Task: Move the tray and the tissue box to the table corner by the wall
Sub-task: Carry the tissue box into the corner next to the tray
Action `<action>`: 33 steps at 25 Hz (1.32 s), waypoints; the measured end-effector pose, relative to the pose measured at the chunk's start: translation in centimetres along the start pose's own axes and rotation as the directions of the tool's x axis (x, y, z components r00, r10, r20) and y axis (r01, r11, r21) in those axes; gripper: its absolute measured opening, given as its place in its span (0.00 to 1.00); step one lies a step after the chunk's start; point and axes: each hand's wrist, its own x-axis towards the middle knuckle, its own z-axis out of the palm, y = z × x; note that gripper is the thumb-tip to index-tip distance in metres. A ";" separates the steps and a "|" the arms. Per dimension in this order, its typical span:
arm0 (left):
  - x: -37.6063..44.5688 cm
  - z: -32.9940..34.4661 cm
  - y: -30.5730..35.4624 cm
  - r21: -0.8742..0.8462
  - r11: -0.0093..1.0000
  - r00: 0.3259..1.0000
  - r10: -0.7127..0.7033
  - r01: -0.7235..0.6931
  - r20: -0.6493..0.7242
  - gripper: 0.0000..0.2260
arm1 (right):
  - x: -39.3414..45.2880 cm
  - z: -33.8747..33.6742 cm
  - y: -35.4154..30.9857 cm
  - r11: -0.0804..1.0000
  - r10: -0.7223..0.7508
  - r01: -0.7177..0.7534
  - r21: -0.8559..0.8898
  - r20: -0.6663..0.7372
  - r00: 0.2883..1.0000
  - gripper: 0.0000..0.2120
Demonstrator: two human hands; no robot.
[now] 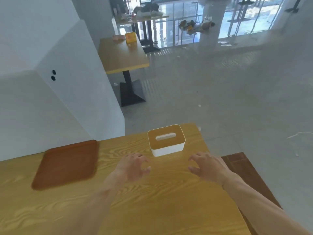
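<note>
A white tissue box (166, 140) with a wooden lid and a slot stands near the far edge of the wooden table (135, 200). A flat brown tray (66, 164) lies on the table's left part, close to the white wall (42, 107). My left hand (133, 166) hovers just in front of the box on its left, fingers spread and empty. My right hand (207, 164) hovers to the box's front right, fingers also apart, holding nothing. Neither hand touches the box.
A dark wooden bench or seat (243, 170) sits beside the table's right edge. Farther back stands another wooden table (122, 55) on a black pedestal with a yellow box (130, 37) on it. Grey floor stretches to the right.
</note>
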 end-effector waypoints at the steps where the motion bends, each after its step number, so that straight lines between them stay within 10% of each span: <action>1: 0.2 -0.1 0.4 -0.007 0.999 0.999 -0.031 0.031 0.006 0.21 | 0.7 -0.3 0.9 1.000 -0.015 0.015 0.015 0.014 1.000 0.20; 17: 10.1 -1.1 -1.3 -0.020 0.971 0.968 -0.236 0.239 0.085 0.27 | 12.9 -1.5 6.4 0.994 -0.103 0.098 0.045 0.113 0.988 0.21; 26: 16.1 0.9 -3.5 -0.088 0.991 0.993 -0.090 0.096 0.077 0.58 | 20.3 0.2 6.3 0.986 -0.165 0.160 0.046 0.124 0.979 0.64; 33: 19.1 3.4 -1.7 -0.029 1.000 0.996 -0.008 0.010 0.092 0.64 | 22.9 2.8 4.2 0.956 -0.242 0.272 -0.110 0.223 0.944 0.70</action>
